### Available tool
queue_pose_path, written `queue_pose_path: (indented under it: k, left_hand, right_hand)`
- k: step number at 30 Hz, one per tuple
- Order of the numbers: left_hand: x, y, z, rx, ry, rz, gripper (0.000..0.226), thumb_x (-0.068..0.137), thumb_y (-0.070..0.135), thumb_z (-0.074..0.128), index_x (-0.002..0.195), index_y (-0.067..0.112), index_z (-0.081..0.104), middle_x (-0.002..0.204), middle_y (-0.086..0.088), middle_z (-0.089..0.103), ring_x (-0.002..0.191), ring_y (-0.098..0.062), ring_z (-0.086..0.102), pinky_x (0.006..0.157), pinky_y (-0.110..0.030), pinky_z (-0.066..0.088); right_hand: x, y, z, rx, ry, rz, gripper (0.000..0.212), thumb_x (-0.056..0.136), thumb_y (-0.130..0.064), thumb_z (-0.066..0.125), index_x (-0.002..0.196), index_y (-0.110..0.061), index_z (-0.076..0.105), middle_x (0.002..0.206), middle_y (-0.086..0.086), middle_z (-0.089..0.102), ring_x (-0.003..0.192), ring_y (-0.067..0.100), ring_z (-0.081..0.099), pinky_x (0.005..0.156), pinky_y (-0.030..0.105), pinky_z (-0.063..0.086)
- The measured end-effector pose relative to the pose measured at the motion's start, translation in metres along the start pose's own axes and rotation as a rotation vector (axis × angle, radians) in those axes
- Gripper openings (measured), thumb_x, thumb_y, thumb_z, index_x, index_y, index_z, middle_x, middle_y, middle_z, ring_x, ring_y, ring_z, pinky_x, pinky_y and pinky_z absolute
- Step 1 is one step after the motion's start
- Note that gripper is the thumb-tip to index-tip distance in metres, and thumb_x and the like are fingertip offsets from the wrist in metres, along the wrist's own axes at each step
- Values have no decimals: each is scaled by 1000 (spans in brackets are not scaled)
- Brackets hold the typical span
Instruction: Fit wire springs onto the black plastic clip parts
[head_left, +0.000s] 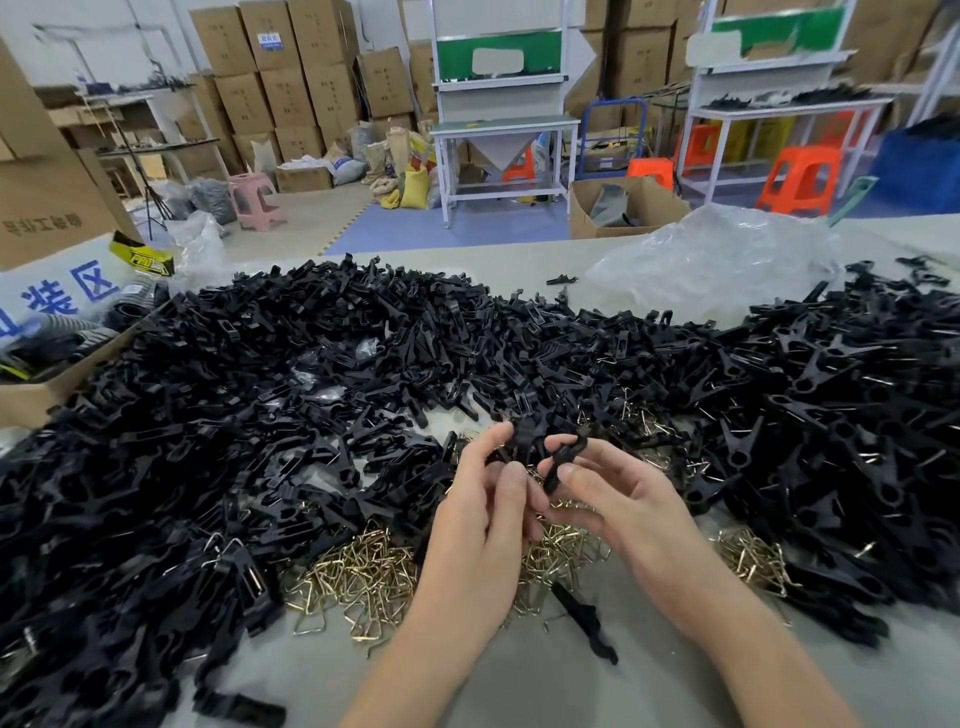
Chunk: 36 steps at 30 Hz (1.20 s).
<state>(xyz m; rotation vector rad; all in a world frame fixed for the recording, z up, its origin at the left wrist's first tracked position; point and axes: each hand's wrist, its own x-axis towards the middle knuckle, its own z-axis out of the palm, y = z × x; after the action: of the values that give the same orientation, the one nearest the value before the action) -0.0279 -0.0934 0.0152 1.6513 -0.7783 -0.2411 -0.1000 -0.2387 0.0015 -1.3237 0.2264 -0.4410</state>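
My left hand (485, 499) and my right hand (613, 493) meet above the table's middle. Between thumb and fingers my right hand pinches a black plastic clip part (563, 460), held nearly upright. My left hand's fingers curl around another black clip part (522, 439), mostly hidden by the fingers. A pile of brass-coloured wire springs (358, 577) lies on the grey table (519, 680) under both hands. A huge heap of loose black clip parts (291, 374) spreads across the table's left and back.
More black clips, some with springs fitted, are heaped at the right (857, 415). One lone clip (584, 618) lies near my wrists. A cardboard box (31, 384) stands at the left edge, a clear plastic bag (717, 254) at the back right.
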Motion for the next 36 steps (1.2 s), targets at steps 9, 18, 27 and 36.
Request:
queue_pose_path:
  k: [9,18,27,36]
  left_hand:
    - [2,3,2,-442,1,-235,32,107,18,46,107,38,71,66,3,56,53,-13,48,54,-25,47]
    - [5,11,-3,-733,0,-388,19,103,12,48,114,10,64,59,0,49,45,-11,39,46,-23,40]
    - [7,9,-6,-741,-7,-411,21,102,10,49,113,9,66,59,-1,47,42,-12,38,45,-25,41]
    - [7,5,-7,-692,-63,-416,16,103,13,50,110,13,63,56,2,44,40,-10,35,42,-23,40]
  right_hand:
    - [-2,0,1,-60,-115,25,28,95,-25,62,118,-15,73,101,14,74,93,32,69,97,51,55]
    - [-5,-1,3,-91,-147,55,23,94,-28,68,113,-18,77,105,16,75,96,29,68,99,48,55]
    - [-6,-3,3,-90,-172,64,28,92,-27,66,116,-18,76,108,20,73,90,20,65,92,36,57]
    - [-10,-11,5,-87,-207,71,33,91,-32,63,117,-16,77,110,26,71,88,22,62,89,32,57]
